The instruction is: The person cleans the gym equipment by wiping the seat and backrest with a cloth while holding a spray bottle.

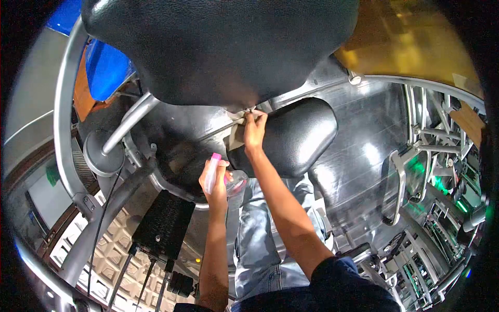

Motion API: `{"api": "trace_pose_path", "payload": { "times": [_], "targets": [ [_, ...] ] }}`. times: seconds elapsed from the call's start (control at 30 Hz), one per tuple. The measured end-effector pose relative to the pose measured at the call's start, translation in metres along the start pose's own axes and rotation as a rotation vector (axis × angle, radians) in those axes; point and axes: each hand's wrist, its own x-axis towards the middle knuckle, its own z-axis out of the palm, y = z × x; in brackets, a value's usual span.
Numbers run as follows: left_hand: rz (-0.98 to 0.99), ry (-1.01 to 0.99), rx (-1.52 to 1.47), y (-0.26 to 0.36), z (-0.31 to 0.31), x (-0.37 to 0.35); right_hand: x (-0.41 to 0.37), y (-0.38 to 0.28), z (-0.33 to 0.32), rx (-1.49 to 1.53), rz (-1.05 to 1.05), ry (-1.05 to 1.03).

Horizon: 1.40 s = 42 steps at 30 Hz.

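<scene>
My left hand (217, 194) is wrapped around a clear spray bottle (236, 183) with a pink and white spray head, held low in front of my legs. My right hand (254, 132) pinches a beige cloth (236, 137) at the lower edge of a large black padded backrest (223, 52). Part of the cloth hangs down beside the fingers. Just behind and to the right of that hand is a black padded seat (306, 132). The fingertips partly hide the spot where the cloth meets the pad's edge.
A grey metal frame (63, 109) with a round joint (104, 151) rises on the left, near a black weight stack (163, 221). A yellow panel (416, 41) stands at upper right. More gym machines (426, 234) line the right side of the dark floor (364, 125).
</scene>
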Motion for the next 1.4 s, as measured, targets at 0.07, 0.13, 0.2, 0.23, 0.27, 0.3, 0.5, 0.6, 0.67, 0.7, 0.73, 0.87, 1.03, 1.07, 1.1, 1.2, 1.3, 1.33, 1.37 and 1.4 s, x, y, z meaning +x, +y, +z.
{"api": "trace_pose_path", "payload": {
  "times": [0.07,0.13,0.2,0.23,0.27,0.3,0.5,0.6,0.67,0.7,0.73,0.87,1.03,1.07,1.1,1.2,1.3,1.33,1.37,1.4],
  "targets": [
    [0.006,-0.003,-0.012,0.005,0.005,0.0,0.022,0.002,-0.005,0.018,-0.041,0.081],
    [0.0,0.002,0.004,0.005,0.008,-0.001,0.021,-0.029,-0.01,0.145,0.008,0.084],
    [0.003,0.0,0.017,0.003,0.014,-0.003,0.008,-0.051,-0.015,0.183,-0.134,0.098],
    [-0.023,0.023,-0.028,0.002,0.019,-0.004,-0.003,-0.068,-0.015,0.184,-0.133,0.099],
    [-0.045,0.047,-0.07,0.002,0.022,-0.004,-0.015,-0.087,-0.014,0.179,-0.209,0.061],
    [-0.026,0.015,-0.052,0.0,0.021,-0.003,-0.023,-0.095,-0.014,0.174,-0.282,0.024],
    [-0.009,0.016,-0.071,-0.004,0.028,-0.002,-0.015,-0.07,-0.011,0.001,-0.306,0.048],
    [-0.028,0.03,-0.095,-0.005,0.028,-0.003,0.029,-0.014,-0.016,-0.12,-0.054,0.137],
    [-0.003,0.034,-0.092,-0.003,0.029,-0.004,0.045,-0.017,-0.021,-0.069,-0.021,0.133],
    [0.019,0.035,-0.084,-0.003,0.029,-0.005,0.048,-0.026,-0.025,-0.027,0.027,0.122],
    [0.016,0.038,-0.088,-0.003,0.03,-0.006,0.049,-0.033,-0.028,0.013,-0.029,0.116],
    [-0.013,0.065,-0.068,-0.005,0.035,-0.008,0.024,-0.091,-0.029,0.082,-0.208,0.193],
    [-0.002,0.084,-0.073,-0.005,0.042,-0.014,0.003,-0.095,-0.019,0.045,-0.598,0.184],
    [-0.003,0.087,-0.071,-0.004,0.044,-0.015,0.001,-0.088,-0.019,-0.041,-0.546,0.14],
    [-0.003,0.082,-0.065,-0.002,0.046,-0.016,0.004,-0.078,-0.019,-0.041,-0.552,0.112],
    [0.012,0.086,-0.055,-0.008,0.049,-0.015,0.017,-0.055,-0.026,-0.059,-0.462,0.075],
    [0.049,0.094,-0.052,-0.007,0.055,-0.011,0.05,-0.03,-0.031,-0.073,-0.221,0.16],
    [0.065,0.091,-0.053,-0.005,0.057,-0.01,0.054,-0.037,-0.036,-0.089,-0.114,0.132],
    [0.064,0.092,-0.047,-0.004,0.06,-0.009,0.06,-0.045,-0.039,-0.072,-0.044,0.138],
    [0.073,0.089,-0.057,-0.004,0.063,-0.007,0.067,-0.049,-0.041,-0.057,0.023,0.143]
  ]
}}
